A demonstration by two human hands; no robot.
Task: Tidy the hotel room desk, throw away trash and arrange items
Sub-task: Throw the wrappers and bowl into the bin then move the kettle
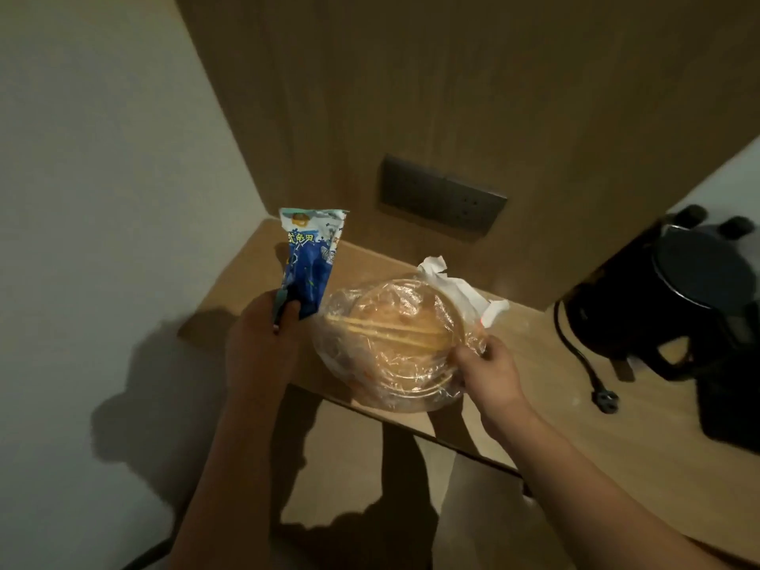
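The takeaway bowl point(390, 343), wrapped in a clear plastic bag, sits at the desk's point(617, 405) front edge. The right hand point(487, 370) pinches the bag at the bowl's right rim. Left of the bowl, the left hand point(259, 343) grips a blue snack wrapper point(310, 261), its long axis upright. Chopsticks point(390, 329) lie across the bowl.

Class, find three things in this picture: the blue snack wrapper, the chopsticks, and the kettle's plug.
blue snack wrapper point(309, 265), head view, on the middle of its printed blue face.
chopsticks point(395, 329), head view, midway along the pair under the plastic bag.
kettle's plug point(605, 401), head view, on the plug body lying on the desk.
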